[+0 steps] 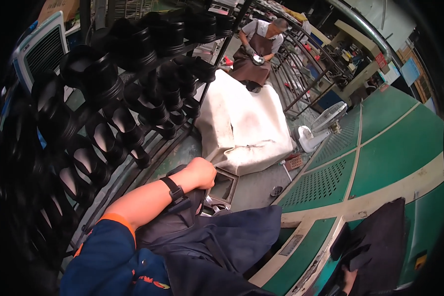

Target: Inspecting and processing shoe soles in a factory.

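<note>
one fan [328,116], one wristband [172,189]. the left hand [201,172] has its fingers curled in, contents hidden; black material [358,257] lies against the right hand [349,280], whose grip i cannot tell.

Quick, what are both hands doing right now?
Left hand: curled closed; nothing visible in it.
Right hand: at black, flat pieces; partly hidden, cannot tell if open or closed.

From here, the black shoes [94,74] look matt, their pale insoles [102,135] smooth. The green panels [397,140] seem painted metal, softly glossy; the draped white cover [251,121] is creased (cloth or leather, I can't tell). Near the right hand [349,279], black sheeting [387,232] looks matt, clothlike.
</note>
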